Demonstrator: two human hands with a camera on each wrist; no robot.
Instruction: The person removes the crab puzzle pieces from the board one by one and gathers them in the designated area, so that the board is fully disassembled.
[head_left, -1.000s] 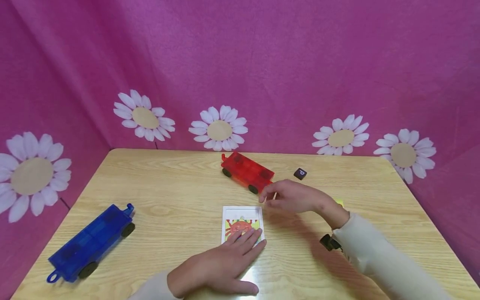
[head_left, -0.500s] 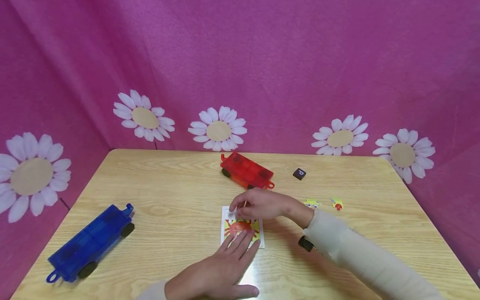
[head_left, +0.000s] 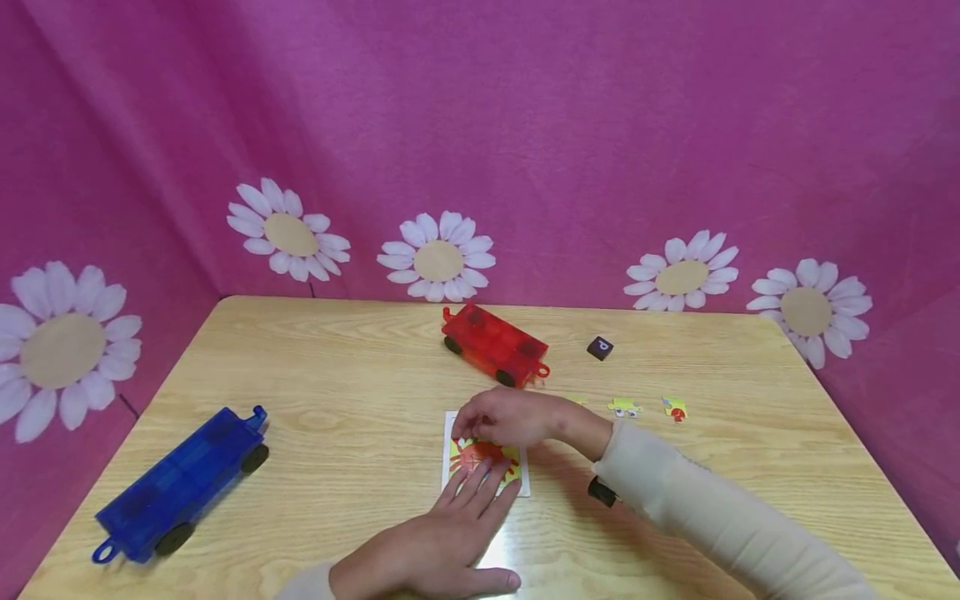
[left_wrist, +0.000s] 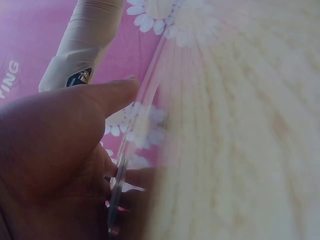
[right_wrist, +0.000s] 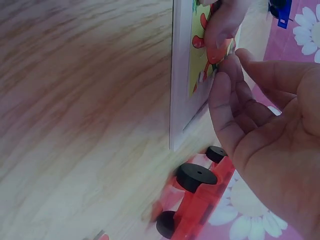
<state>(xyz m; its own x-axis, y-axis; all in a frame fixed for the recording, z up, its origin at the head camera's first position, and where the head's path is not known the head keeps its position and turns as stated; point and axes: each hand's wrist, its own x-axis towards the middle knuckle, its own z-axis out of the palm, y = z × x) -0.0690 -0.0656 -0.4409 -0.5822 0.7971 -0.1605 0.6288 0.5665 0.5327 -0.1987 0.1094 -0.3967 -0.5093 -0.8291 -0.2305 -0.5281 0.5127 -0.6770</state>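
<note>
A small white-framed crab jigsaw puzzle (head_left: 448,454) lies flat near the table's middle. My left hand (head_left: 457,525) comes from the front, fingers straight and spread, resting on the lower part of the crab picture. Over the puzzle's upper left part is my right hand (head_left: 510,417), covering it in the head view. In the right wrist view its curled thumb and fingertips pinch at a puzzle piece (right_wrist: 214,66), mostly hidden, close to the upper edge of the crab picture. Loose yellow puzzle pieces lie to the right, one with eyes (head_left: 625,407), one with a red claw (head_left: 675,408).
A red toy car base (head_left: 495,342) with black wheels stands just behind the puzzle. Beside it lies a black tile (head_left: 600,347) with a white letter. At the left is a blue toy car base (head_left: 180,483). A pink flowered curtain (head_left: 540,150) surrounds the wooden table.
My right hand has moved left from beside the red car base onto the puzzle's upper part, uncovering loose pieces at the right. My left hand has stayed nearly still.
</note>
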